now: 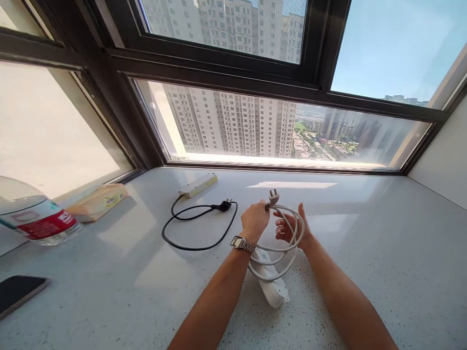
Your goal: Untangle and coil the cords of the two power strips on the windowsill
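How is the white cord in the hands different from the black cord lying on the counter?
The white cord is looped in coils around the right hand, with the left hand gripping it near its plug; the black cord lies loose on the counter, untouched. The white cord looks thicker, the black cord thinner. The white cord runs to a white power strip near the arms; the black cord runs to one by the window. Both end in plugs.
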`<state>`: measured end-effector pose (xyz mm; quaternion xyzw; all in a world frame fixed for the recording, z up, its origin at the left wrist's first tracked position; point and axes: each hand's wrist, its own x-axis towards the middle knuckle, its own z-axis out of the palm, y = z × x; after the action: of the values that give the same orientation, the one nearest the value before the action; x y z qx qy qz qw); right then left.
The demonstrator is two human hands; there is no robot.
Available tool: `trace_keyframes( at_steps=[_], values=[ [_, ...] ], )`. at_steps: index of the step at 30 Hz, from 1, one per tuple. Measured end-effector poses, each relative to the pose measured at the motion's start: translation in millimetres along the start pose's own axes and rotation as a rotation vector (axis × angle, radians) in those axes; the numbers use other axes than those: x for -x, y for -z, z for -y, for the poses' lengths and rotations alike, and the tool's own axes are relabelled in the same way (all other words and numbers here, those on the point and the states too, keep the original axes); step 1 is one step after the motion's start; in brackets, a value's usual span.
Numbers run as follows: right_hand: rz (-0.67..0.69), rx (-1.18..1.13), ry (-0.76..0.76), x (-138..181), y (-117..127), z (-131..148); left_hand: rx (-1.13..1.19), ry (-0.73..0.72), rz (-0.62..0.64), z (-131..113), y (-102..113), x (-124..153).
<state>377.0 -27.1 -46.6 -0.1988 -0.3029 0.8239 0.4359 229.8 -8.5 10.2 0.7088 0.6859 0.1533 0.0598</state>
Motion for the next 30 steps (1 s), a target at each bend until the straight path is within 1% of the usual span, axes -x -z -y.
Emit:
trace_keyframes(
  at_steps=[4, 6, 10, 13, 15, 16, 17, 19, 20, 21, 22, 24, 26, 30],
  values=[
    [-0.037, -0.03, -0.011, 12, -9, -9, 0.014, 0.001, 0.006, -1, -4, 0],
    [-0.086, -0.074, 0.024, 19, -16, -15, 0.021, 0.0, 0.005, -3, -4, 1],
    [-0.224, -0.22, 0.141, 36, -29, -23, 0.033, -0.02, -0.01, -6, -5, 3],
    [-0.243, -0.249, 0.175, 45, -33, -21, 0.086, -0.014, -0.023, -2, -4, -1],
    [-0.246, -0.202, 0.177, 48, -31, -18, 0.233, -0.039, 0.003, 4, -1, -5],
    [-0.265, -0.167, 0.181, 48, -29, -16, 0.37, -0.069, 0.047, 8, 0, -6],
    [-0.296, -0.128, 0.186, 49, -26, -14, 0.544, -0.103, 0.117, 12, 2, -7],
    [-0.374, -0.046, 0.202, 49, -21, -9, 0.906, -0.163, 0.299, 17, 6, -6],
    [-0.411, -0.005, 0.216, 49, -18, -8, 1.054, -0.179, 0.375, 18, 7, -4],
    [-0.447, 0.037, 0.237, 49, -15, -6, 1.165, -0.18, 0.423, 17, 8, -1],
    [-0.482, 0.079, 0.264, 49, -13, -5, 1.241, -0.171, 0.444, 17, 9, 3],
    [-0.548, 0.175, 0.327, 50, -10, -5, 1.344, -0.136, 0.424, 14, 8, 13],
    [-0.586, 0.283, 0.382, 51, -9, -6, 1.432, -0.089, 0.406, 13, 6, 24],
    [-0.557, 0.482, 0.487, 52, -14, -9, 1.587, -0.011, 0.432, 22, 1, 47]
  ],
)
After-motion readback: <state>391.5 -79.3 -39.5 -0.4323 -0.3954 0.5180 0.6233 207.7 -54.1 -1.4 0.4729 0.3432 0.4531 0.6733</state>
